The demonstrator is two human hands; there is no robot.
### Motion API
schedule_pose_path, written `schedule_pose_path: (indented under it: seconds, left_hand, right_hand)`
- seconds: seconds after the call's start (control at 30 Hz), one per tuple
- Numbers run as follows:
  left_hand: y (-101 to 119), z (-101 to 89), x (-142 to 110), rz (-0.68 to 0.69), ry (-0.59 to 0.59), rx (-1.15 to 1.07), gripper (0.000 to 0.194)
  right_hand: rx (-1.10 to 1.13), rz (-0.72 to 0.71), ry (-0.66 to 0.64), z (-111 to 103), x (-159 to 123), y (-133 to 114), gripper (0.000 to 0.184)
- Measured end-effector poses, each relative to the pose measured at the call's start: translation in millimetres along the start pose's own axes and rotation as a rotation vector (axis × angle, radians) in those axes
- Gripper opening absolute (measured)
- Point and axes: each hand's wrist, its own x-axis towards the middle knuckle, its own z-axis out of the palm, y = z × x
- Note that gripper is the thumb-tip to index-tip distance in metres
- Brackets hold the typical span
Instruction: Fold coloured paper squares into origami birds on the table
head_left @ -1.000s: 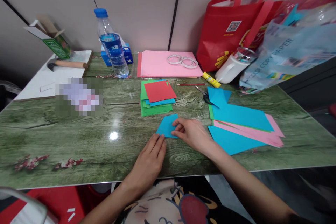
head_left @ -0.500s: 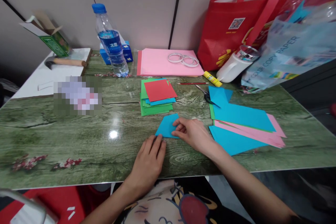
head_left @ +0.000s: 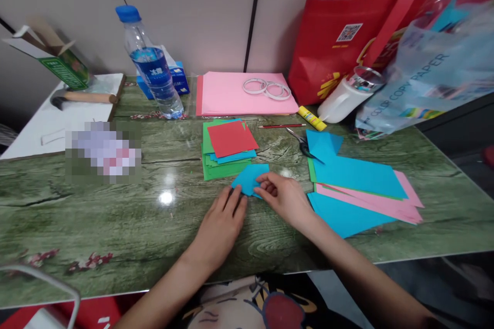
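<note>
Fingertips nearly together, my right hand [head_left: 284, 198] meets the folded blue paper [head_left: 245, 177], near the red-topped stack [head_left: 232, 139]; whether it's pinching, I can't tell. Left hand [head_left: 219, 223] loosely spread, fingertips at the near edge. Folding, I'd judge; next calls for firm creasing.

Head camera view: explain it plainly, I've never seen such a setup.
There is no machine: these are a person's bare left hand and right hand, seen by one camera worn on that person's head, looking forward and down. The right hand's fingers grip the right side of a blue paper on the table; the left hand's fingertips touch its lower left edge. Beyond lies a stack of cut paper, topped by a red piece. To the right lie scissors, a red pencil and a yellow tube.
</note>
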Motion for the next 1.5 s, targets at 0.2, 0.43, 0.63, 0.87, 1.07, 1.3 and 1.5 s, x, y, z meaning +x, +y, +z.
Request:
schedule_pose_path:
  seconds: [0.2, 0.43, 0.63, 0.87, 1.07, 1.3, 1.5]
  left_hand:
    - [-8, -0.1, 5, 0.03, 0.043, 0.035, 0.029]
    - [-6, 7.5, 0, 0.023, 0.097, 0.08, 0.03]
    - [-1, -1.8, -4, 0.08, 0.077, 0.097, 0.037]
    - [1, -2.4, 0, 0.053, 0.115, 0.058, 0.034]
    - [-7, -4.2, 11, -0.018, 0.14, -0.035, 0.036]
    - [-20, -12.1, 34, 0.05, 0.166, -0.024, 0.026]
    - [-19, -5.2, 27, 0.043, 0.168, -0.025, 0.024]
  right_hand:
    - [-0.006, 0.002, -0.033, -1, 6, 3, 0.013]
    - [0.029, -0.067, 0.027, 1, 7, 6, 0.013]
    - [0.111, -0.131, 0.04, 1, 5, 10, 0.014]
    - [0.082, -0.168, -0.027, -6, 5, 8, 0.019]
    - [0.188, -0.104, -0.021, -4, 6, 9, 0.018]
    - [0.382, -0.05, -0.037, 0, 8, 13, 0.023]
    - [0.2, -0.119, -0.047, -7, 4, 4, 0.026]
